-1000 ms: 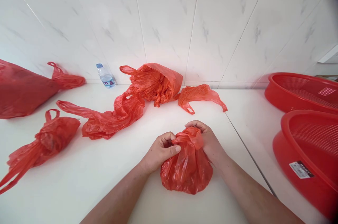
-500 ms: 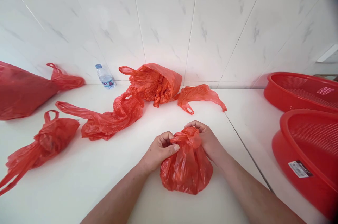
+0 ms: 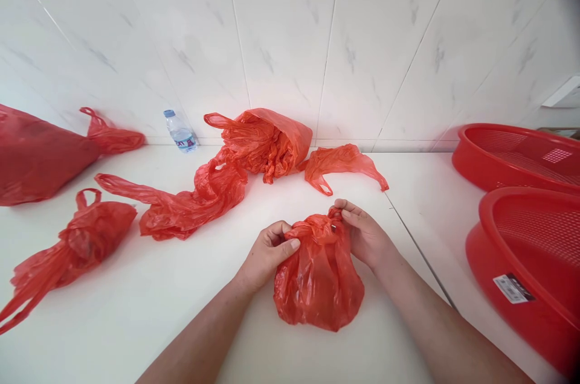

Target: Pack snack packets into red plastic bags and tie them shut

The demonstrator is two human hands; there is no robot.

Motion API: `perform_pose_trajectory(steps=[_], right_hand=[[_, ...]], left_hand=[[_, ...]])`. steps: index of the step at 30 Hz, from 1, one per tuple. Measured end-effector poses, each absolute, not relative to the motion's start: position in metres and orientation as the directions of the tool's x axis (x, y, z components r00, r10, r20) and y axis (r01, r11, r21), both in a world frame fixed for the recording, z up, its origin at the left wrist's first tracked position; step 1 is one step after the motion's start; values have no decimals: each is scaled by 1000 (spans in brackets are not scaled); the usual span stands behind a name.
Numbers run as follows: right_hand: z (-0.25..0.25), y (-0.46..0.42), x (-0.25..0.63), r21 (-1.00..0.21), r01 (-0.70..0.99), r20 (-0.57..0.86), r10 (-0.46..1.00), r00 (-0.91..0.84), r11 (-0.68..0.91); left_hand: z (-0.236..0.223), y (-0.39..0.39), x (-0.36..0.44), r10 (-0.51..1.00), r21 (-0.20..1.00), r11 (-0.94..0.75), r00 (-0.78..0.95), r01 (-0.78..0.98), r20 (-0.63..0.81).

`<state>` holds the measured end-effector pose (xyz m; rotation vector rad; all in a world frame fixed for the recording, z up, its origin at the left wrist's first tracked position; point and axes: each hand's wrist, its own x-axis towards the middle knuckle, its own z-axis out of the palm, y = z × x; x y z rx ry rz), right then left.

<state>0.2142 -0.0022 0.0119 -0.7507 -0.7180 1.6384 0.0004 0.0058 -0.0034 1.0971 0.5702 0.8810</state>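
Note:
A red plastic bag (image 3: 319, 287) rests on the white table in front of me, rounded below and bunched at its top. My left hand (image 3: 272, 251) pinches the upper left of its gathered rim between thumb and fingers. On the other side, my right hand (image 3: 362, 230) grips the upper right corner of the same bag, thumb against the fingertips. A small dark spot shows in the folds near the right fingers; I cannot tell what it is. Whatever the bag contains is hidden by the red film.
Behind lies a red bag stuffed with crumpled bags (image 3: 294, 130), with a loose flat bag (image 3: 342, 163) beside it. Further left are a crumpled bag (image 3: 181, 212), a knotted bag (image 3: 97, 230), a large red bag (image 3: 40, 157) and a water bottle (image 3: 181, 133). Red plastic baskets (image 3: 498, 251) stand at right.
My hands have spread a little apart at the bag's top. The right hand has shifted up and right, drawing that corner out; the left has moved slightly left. The bag's mouth looks wider.

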Motion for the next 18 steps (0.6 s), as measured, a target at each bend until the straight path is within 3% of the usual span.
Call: perform_pose_trajectory(steps=[6, 10, 13, 18], right_hand=[[4, 9, 235, -738, -662, -121, 991, -57, -128], [-7, 22, 255, -750, -655, -258, 953, 157, -95], [-13, 29, 269, -743, -668, -339, 883, 325, -39], [-11, 30, 274, -756, -655, -341, 862, 374, -14]], left_hand=[[1, 12, -5, 932, 971, -40, 343, -235, 121], [2, 19, -15, 970, 971, -167, 151, -169, 193], [4, 21, -20, 970, 954, -227, 37, -198, 239], [3, 20, -20, 972, 946, -231, -2, -228, 237]])
